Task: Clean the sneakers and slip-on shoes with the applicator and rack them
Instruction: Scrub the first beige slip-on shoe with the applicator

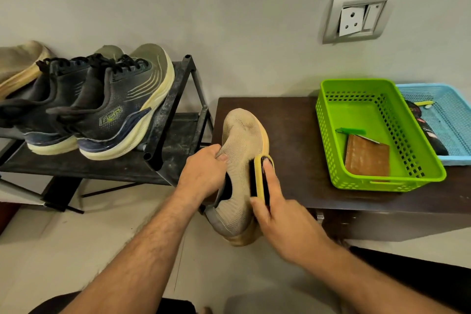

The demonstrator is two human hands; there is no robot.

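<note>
A beige knit slip-on shoe with a tan sole leans toe-up against the edge of the dark table. My left hand grips its collar, fingers curled into the opening. My right hand holds a yellow-and-black applicator against the shoe's right side, forefinger stretched along its back. Two dark sneakers with cream soles stand on the top shelf of the black shoe rack. Another beige slip-on lies at the rack's far left, partly cut off.
A green plastic basket on the table holds a brown cloth and a green pen. Behind it sits a blue basket with dark items. A wall socket is above. Pale floor lies below.
</note>
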